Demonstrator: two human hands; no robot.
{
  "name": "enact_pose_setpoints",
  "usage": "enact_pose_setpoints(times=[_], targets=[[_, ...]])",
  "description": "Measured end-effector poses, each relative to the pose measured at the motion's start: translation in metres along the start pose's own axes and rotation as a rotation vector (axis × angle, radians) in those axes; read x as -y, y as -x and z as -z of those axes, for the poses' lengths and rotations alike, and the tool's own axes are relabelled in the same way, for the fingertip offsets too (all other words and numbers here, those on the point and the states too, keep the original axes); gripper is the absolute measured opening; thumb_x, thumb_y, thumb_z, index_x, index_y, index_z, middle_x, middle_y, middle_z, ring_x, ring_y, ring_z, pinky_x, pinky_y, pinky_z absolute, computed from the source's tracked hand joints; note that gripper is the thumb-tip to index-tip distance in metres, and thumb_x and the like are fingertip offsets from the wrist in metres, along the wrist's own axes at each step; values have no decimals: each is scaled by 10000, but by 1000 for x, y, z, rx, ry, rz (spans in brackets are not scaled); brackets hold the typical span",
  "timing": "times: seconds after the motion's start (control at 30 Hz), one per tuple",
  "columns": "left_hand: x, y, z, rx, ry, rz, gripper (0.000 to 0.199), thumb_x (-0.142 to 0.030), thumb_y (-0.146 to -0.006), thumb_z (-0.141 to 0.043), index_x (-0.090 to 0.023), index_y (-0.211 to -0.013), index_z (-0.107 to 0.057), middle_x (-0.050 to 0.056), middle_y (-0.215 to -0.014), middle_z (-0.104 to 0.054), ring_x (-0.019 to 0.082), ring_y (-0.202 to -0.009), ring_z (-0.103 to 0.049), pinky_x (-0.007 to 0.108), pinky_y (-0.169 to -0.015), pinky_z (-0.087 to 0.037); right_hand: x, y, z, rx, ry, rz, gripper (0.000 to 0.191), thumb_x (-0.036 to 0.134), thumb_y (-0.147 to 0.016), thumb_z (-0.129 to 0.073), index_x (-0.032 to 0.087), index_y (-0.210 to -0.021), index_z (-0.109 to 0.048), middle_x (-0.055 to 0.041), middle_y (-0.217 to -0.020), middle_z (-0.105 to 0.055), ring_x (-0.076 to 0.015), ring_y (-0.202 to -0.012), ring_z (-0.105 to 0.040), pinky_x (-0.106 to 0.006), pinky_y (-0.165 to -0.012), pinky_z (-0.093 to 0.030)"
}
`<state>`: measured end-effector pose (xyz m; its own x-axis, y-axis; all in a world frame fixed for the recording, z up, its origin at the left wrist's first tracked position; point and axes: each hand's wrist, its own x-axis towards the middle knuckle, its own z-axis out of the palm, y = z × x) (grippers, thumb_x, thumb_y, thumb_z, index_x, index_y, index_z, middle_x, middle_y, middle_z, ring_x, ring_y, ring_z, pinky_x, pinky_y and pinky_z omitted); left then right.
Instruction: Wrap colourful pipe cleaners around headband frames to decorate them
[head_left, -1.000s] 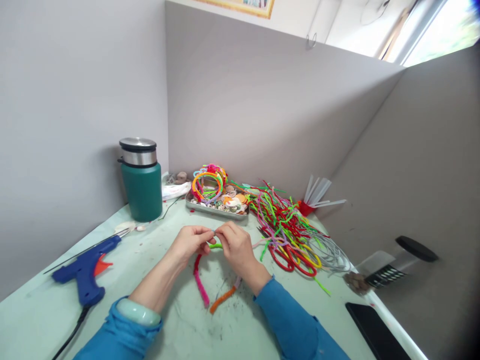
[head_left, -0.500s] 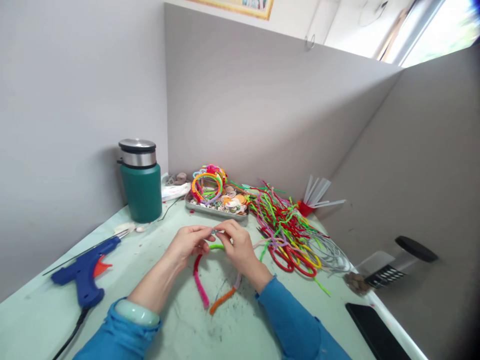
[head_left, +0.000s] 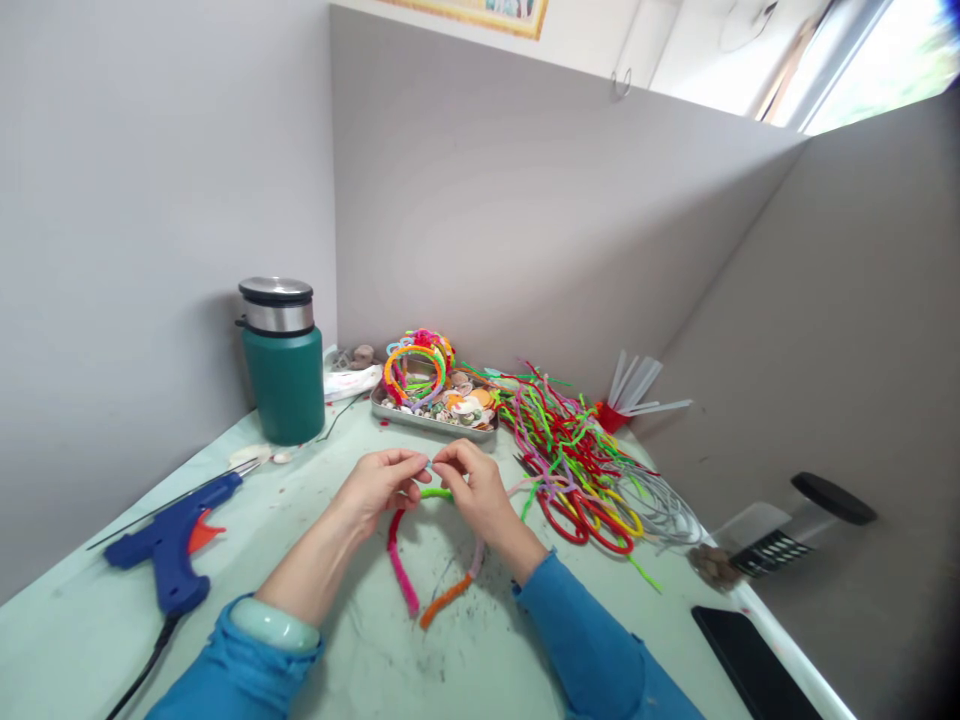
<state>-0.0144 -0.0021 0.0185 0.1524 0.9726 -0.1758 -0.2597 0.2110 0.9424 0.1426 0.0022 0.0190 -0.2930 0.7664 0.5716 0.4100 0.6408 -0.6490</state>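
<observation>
Fingertips of my left hand (head_left: pixel 386 485) and my right hand (head_left: pixel 474 490) meet over the table, both closed in a pinch. Between them is a tiny light-blue piece (head_left: pixel 429 466), mostly hidden by the fingers. Just below the hands lies a fuzzy multicoloured band (head_left: pixel 401 570), curved in an open arch with pink, red, green, lilac and orange stretches. Its two ends point towards me, and my right hand covers part of its right side.
A blue glue gun (head_left: pixel 172 550) and green bottle (head_left: pixel 283 375) are at left. Behind my hands is a metal tray (head_left: pixel 435 426) of small pieces. Pipe cleaners (head_left: pixel 577 440), red-handled scissors (head_left: pixel 574 520), a clear container (head_left: pixel 772 535) and a black phone (head_left: pixel 750 660) are at right.
The fingers of my right hand have shifted slightly around the small piece, which now shows less. The band and the other objects have stayed in place.
</observation>
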Motion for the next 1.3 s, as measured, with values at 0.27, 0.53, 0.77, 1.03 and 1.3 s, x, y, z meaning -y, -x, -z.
enact_pose_setpoints(times=[0.27,0.53,0.77,1.03,1.3], targets=[[-1,0,-2,44,-26,-5,250,-342,-639,-689,-122,-678,-577,-17,-598,-573,50,-415,-481,195,-445,-398,-2,-1,-3,49,-281,-181,97,250,-790,-524,170,-767,-574,3,-709,-557,-112,-623,-513,-226,-580,-412],[-9,9,-2,210,-149,-17,248,-350,-640,-680,-122,-650,-582,-15,-560,-560,54,-420,-472,189,-457,-372,-1,-6,12,220,-611,-394,125,256,-673,-652,147,-693,-596,30,-614,-550,-83,-545,-475,-209,-551,-386],[-11,14,-1,390,-247,73,245,-358,-631,-692,-127,-641,-608,21,-564,-617,81,-411,-511,192,-431,-351,-2,-6,28,458,-576,-365,174,273,-631,-699,144,-713,-616,32,-605,-549,-87,-548,-473,-206,-538,-376],[2,-4,0,-16,14,64,330,-403,-576,-727,-139,-745,-621,-25,-612,-580,42,-379,-456,188,-403,-357,-7,-7,5,38,-289,-242,125,276,-757,-564,166,-794,-613,-4,-695,-582,-114,-598,-515,-229,-563,-423],[-3,3,-3,67,-37,22,318,-384,-574,-726,-121,-735,-649,18,-685,-625,64,-432,-493,209,-429,-385,-3,-1,1,-58,10,-14,114,234,-797,-532,177,-825,-627,-31,-771,-599,-134,-674,-535,-246,-615,-418]])
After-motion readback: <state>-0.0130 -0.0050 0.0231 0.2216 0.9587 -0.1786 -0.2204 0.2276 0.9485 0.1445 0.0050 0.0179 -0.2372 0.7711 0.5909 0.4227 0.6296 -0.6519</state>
